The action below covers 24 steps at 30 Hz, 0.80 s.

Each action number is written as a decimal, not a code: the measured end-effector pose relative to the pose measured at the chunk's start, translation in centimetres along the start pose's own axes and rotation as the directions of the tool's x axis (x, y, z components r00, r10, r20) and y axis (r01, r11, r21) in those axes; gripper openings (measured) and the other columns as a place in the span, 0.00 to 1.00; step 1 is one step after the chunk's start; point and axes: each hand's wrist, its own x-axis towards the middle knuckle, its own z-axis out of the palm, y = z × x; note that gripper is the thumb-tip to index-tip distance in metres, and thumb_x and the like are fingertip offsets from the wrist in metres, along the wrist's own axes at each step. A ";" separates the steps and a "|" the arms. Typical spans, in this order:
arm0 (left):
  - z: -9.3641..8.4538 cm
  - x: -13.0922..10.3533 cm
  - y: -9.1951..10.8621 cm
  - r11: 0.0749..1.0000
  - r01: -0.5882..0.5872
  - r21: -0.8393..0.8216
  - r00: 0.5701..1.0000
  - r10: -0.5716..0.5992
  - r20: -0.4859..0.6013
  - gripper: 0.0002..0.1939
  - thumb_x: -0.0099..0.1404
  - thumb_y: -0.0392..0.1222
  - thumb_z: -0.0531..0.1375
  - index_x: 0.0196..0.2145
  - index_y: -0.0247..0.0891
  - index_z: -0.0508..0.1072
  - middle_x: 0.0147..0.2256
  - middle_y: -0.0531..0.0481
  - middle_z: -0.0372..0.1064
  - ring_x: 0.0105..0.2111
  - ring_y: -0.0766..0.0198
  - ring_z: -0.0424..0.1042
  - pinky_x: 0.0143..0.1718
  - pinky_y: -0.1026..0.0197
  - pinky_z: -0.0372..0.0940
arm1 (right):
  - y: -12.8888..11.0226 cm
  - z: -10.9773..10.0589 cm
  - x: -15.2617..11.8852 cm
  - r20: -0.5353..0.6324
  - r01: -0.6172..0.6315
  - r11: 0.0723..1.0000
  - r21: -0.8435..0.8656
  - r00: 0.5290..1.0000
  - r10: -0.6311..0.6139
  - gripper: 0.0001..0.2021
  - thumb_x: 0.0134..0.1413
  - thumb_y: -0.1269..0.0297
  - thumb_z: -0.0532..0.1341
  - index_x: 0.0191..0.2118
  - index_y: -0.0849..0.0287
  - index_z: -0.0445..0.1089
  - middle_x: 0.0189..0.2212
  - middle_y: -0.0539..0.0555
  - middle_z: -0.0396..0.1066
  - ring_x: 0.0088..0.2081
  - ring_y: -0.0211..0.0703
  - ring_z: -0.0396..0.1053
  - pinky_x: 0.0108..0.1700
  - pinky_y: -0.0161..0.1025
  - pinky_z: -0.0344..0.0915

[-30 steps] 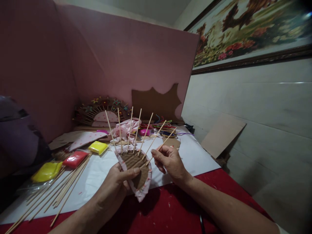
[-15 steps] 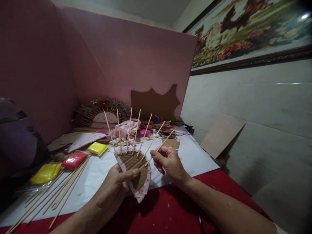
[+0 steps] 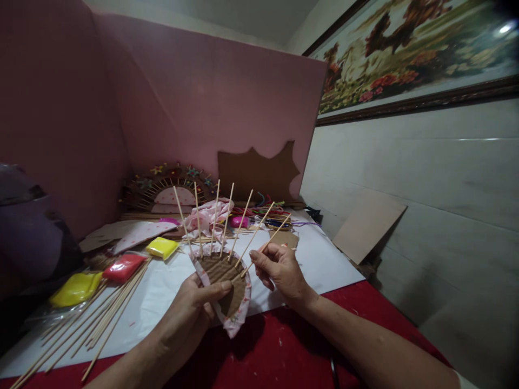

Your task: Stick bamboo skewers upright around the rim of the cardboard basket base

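A half-round cardboard piece (image 3: 233, 300) with a pink patterned fabric rim is gripped at its lower left by my left hand (image 3: 194, 302), thumb flat on the brown face. Several thin wooden sticks (image 3: 241, 224) stand out from its curved edge like a fan. My right hand (image 3: 281, 270) pinches the rightmost stick (image 3: 279, 229) between thumb and fingers; the lower end of that stick touches the cardboard near the rim.
Loose sticks (image 3: 109, 308) lie at left beside red (image 3: 124, 267) and yellow packets (image 3: 162, 247). Behind are crumpled pink fabric (image 3: 208, 216), a decorated fan-shaped piece (image 3: 174, 189) and cut brown cardboard (image 3: 255, 173). White paper (image 3: 324, 259) covers part of the red cloth (image 3: 377, 324).
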 end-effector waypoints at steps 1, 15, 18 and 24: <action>0.0 0.0 0.0 1.000 0.001 -0.004 1.000 -0.001 -0.003 0.13 0.53 0.31 0.61 0.39 0.33 0.71 0.36 0.41 0.74 0.31 0.55 0.73 0.32 0.57 0.66 | 0.0 0.0 0.0 0.000 0.000 1.000 0.001 1.000 0.000 0.14 0.48 0.57 0.60 0.22 0.61 0.60 0.12 0.43 0.60 0.10 0.26 0.50 0.11 0.26 0.45; -0.4 0.1 -0.3 1.000 0.003 -0.020 1.000 -0.003 0.001 0.13 0.52 0.31 0.61 0.38 0.34 0.72 0.36 0.41 0.74 0.33 0.53 0.73 0.35 0.54 0.65 | 0.0 0.0 0.0 -0.007 -0.012 1.000 -0.004 1.000 0.012 0.14 0.46 0.56 0.61 0.22 0.61 0.60 0.13 0.44 0.60 0.10 0.26 0.51 0.11 0.27 0.45; -0.4 0.3 -0.3 1.000 0.002 -0.017 1.000 -0.002 -0.006 0.14 0.52 0.31 0.62 0.39 0.33 0.71 0.36 0.40 0.74 0.32 0.55 0.72 0.34 0.55 0.66 | 0.0 0.0 0.1 -0.010 -0.016 1.000 -0.002 1.000 0.016 0.14 0.46 0.56 0.61 0.22 0.61 0.60 0.13 0.44 0.60 0.10 0.26 0.51 0.11 0.27 0.45; -0.2 0.2 -0.1 1.000 0.003 0.004 1.000 -0.003 -0.015 0.14 0.53 0.31 0.61 0.39 0.33 0.71 0.36 0.41 0.74 0.32 0.55 0.72 0.33 0.55 0.66 | 0.1 0.0 0.1 -0.007 -0.010 1.000 -0.002 1.000 0.010 0.14 0.46 0.56 0.61 0.21 0.61 0.60 0.13 0.44 0.60 0.10 0.26 0.51 0.11 0.27 0.45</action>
